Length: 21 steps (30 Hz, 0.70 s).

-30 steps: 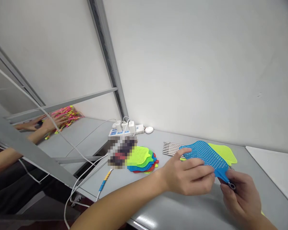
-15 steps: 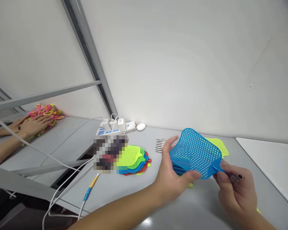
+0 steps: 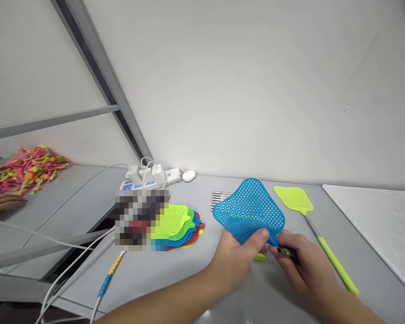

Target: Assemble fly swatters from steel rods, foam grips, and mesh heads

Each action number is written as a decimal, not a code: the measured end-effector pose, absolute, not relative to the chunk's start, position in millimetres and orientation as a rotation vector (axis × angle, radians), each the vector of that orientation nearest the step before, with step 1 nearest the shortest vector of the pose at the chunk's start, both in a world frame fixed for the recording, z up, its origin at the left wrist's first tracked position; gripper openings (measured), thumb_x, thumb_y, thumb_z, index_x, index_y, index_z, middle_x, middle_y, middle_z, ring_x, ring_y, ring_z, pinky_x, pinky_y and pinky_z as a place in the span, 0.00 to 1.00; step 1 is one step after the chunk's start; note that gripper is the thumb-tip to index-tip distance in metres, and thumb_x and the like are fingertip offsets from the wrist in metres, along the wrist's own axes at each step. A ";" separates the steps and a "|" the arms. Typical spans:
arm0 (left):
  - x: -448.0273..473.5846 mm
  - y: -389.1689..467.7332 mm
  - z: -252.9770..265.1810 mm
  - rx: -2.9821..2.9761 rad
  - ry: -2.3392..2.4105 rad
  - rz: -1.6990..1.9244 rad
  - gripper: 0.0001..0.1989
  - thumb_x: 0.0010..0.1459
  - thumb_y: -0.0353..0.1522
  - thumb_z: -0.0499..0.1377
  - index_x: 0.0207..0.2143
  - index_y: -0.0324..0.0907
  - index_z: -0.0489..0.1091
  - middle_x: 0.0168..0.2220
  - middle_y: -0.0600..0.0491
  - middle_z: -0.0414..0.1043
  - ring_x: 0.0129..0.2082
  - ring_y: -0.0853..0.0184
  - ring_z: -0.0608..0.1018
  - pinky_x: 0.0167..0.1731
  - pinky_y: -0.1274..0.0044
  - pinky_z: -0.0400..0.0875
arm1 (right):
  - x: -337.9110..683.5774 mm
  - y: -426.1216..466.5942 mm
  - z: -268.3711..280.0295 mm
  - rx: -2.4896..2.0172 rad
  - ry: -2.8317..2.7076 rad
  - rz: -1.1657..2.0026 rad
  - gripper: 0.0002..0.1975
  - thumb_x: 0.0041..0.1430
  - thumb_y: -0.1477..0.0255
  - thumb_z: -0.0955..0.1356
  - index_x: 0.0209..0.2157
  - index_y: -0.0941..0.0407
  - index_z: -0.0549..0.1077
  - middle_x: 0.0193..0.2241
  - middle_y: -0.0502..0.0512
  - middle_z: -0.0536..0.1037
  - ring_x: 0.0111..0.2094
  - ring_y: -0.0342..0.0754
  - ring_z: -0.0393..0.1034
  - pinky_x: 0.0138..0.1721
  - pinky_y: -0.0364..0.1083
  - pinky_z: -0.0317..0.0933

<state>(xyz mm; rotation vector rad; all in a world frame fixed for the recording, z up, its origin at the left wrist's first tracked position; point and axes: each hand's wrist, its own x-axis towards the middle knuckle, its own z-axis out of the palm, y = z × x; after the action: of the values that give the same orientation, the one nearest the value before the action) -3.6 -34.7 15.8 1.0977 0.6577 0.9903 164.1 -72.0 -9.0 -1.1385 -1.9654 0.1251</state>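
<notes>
A blue perforated fly swatter head (image 3: 251,209) is up off the table in front of me, tilted. My left hand (image 3: 236,261) grips its lower edge, thumb on top. My right hand (image 3: 303,263) is closed at the swatter's narrow neck, around a rod with a dark, shiny metal end (image 3: 285,253). How the rod meets the neck is hidden by my fingers. Behind the blue head lies a row of metal rods (image 3: 220,198), partly covered. A lime-green piece (image 3: 259,257) shows under my left hand. To the right rests a lime-green fly swatter (image 3: 294,199) with a long green handle.
Stacked fly swatter heads (image 3: 178,222) lie left of my hands, beside a pixelated patch. A power strip (image 3: 148,180) with white chargers and a white oval device (image 3: 189,176) sits by the wall. Cables cross the left. Another person's hand (image 3: 2,202) touches a colourful pile (image 3: 33,168).
My left hand, its fingers spread around the blue head before, has closed on its lower edge. The head has turned and come left. My right hand moved left, uncovering the lime-green swatter's handle.
</notes>
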 end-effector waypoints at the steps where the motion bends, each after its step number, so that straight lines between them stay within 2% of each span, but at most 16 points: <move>1: -4.3 -32.6 15.4 1.092 0.674 1.015 0.09 0.61 0.37 0.60 0.36 0.40 0.73 0.30 0.54 0.74 0.32 0.69 0.76 0.40 0.76 0.71 | 163.1 -72.2 -7.1 -1.161 -1.981 0.117 0.07 0.64 0.75 0.62 0.42 0.50 0.60 0.25 0.45 0.72 0.20 0.42 0.65 0.22 0.41 0.58; 6: -7.8 -21.7 17.0 1.017 0.673 1.150 0.10 0.63 0.38 0.58 0.38 0.40 0.74 0.36 0.50 0.77 0.33 0.66 0.79 0.37 0.74 0.74 | 163.6 -69.7 -0.1 -1.401 -1.969 0.226 0.05 0.67 0.69 0.59 0.44 0.50 0.60 0.30 0.47 0.76 0.25 0.43 0.71 0.25 0.41 0.61; 10: -7.8 -19.7 20.0 1.020 0.673 1.162 0.12 0.64 0.38 0.57 0.41 0.40 0.75 0.41 0.47 0.78 0.36 0.63 0.80 0.37 0.74 0.76 | 163.3 -66.5 3.7 -1.521 -1.956 0.307 0.08 0.69 0.69 0.56 0.40 0.50 0.64 0.29 0.46 0.75 0.24 0.43 0.68 0.26 0.43 0.59; 13: -7.8 -19.5 20.8 1.017 0.684 1.163 0.13 0.64 0.38 0.57 0.44 0.39 0.75 0.43 0.46 0.78 0.39 0.61 0.81 0.36 0.73 0.77 | 162.4 -65.2 6.2 -1.490 -1.983 0.244 0.08 0.69 0.69 0.57 0.39 0.51 0.66 0.29 0.47 0.74 0.25 0.43 0.68 0.25 0.42 0.58; 17: -7.9 -19.4 21.7 1.032 0.668 1.178 0.14 0.64 0.38 0.57 0.47 0.39 0.73 0.45 0.45 0.77 0.46 0.58 0.79 0.40 0.71 0.77 | 163.3 -64.3 6.7 -1.444 -2.021 0.107 0.09 0.68 0.70 0.58 0.40 0.52 0.67 0.28 0.48 0.73 0.24 0.42 0.67 0.24 0.41 0.56; 21: -7.0 -20.4 21.6 1.045 0.646 1.176 0.12 0.65 0.37 0.56 0.46 0.41 0.72 0.47 0.46 0.76 0.47 0.59 0.78 0.44 0.70 0.75 | 165.8 -63.1 5.3 -1.425 -2.072 0.013 0.10 0.69 0.69 0.57 0.41 0.53 0.68 0.27 0.49 0.72 0.23 0.41 0.65 0.24 0.41 0.55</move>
<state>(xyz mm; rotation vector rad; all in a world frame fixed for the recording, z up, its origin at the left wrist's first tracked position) -7.0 -20.4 21.6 1.0454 0.6464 1.1764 165.8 -63.1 5.3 -1.4253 -2.0722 0.0133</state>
